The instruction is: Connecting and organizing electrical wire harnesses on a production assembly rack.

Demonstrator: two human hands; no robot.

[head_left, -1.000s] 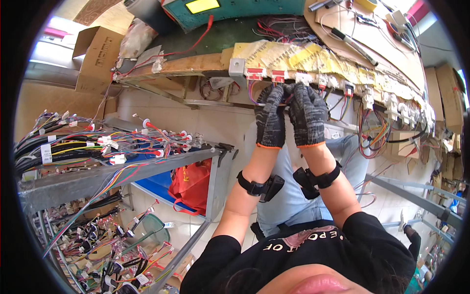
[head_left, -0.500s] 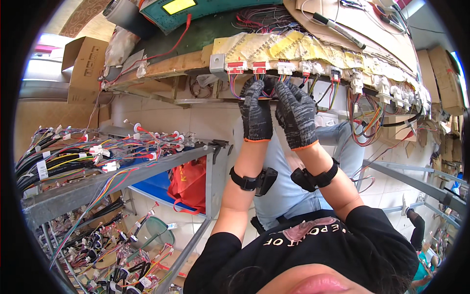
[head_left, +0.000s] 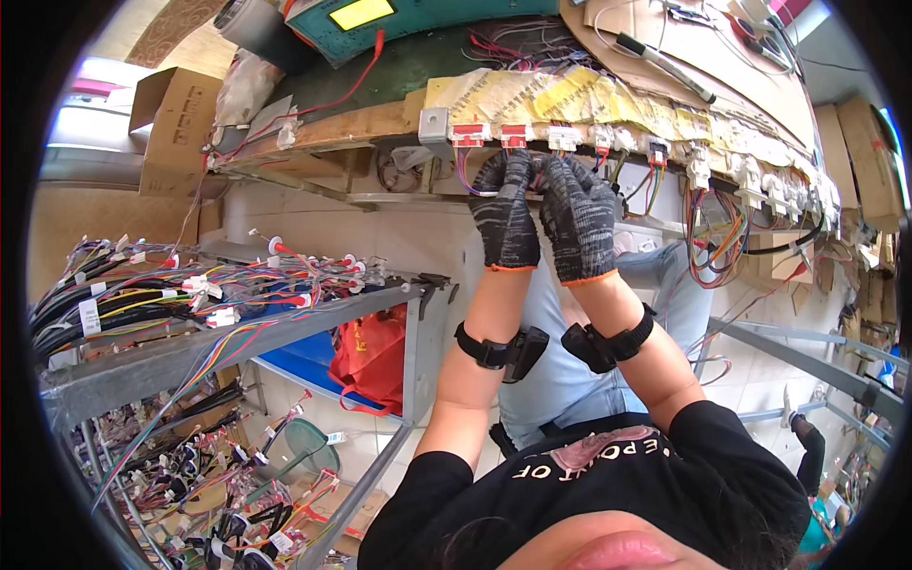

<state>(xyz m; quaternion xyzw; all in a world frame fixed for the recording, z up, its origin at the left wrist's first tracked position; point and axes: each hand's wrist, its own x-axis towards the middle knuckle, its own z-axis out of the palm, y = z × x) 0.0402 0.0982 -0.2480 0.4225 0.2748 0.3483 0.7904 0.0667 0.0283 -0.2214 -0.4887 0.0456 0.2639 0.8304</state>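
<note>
My left hand (head_left: 506, 211) and my right hand (head_left: 578, 217), in dark grey knitted gloves with orange cuffs, are together just under the edge of a workbench. Their fingers are bent and closed on thin coloured wires, mostly hidden by the gloves. Above the left fingertips a red connector (head_left: 514, 136) sits in a row on the bench edge. To its left is a red-and-white connector (head_left: 468, 135), with purple and blue wires (head_left: 463, 173) dropping behind my left hand. Over the right fingertips is a white connector (head_left: 563, 140).
Yellowed tape (head_left: 532, 93) covers the bench edge. A marker (head_left: 665, 68) lies on cardboard, and a teal device (head_left: 423, 28) with a lit display stands at the back. At left, a metal rack (head_left: 237, 342) bears wire harnesses (head_left: 190, 285). More wire bundles (head_left: 727, 237) hang at right.
My two hands have drawn closer together beneath the connectors, the right moving in toward the left. The wires seen between them before are now mostly covered. The view has shifted slightly.
</note>
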